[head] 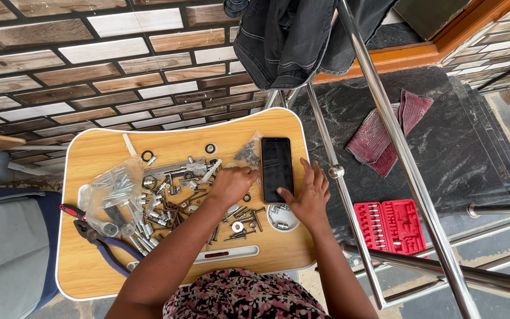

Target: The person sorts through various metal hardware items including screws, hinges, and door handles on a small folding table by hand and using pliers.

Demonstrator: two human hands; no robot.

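Note:
My left hand [231, 183] rests on a scatter of bolts, nuts and washers [172, 204] in the middle of a small wooden lap table [95, 266], fingers curled near the left edge of a black smartphone [277, 168]. That phone lies flat, screen dark. My right hand [309, 198] lies open, palm down, at the phone's lower right corner, fingertips touching its edge. Just below the hands, a round cup recess [283, 217] holds a few small parts.
A clear plastic bag [113, 195] of hardware and red-and-blue pliers [98, 239] lie at the table's left. A steel railing [396, 147] crosses on the right. A red bit-set case [391, 225] and a red cloth [388, 133] lie on the dark stone floor. Jeans [290, 35] hang above.

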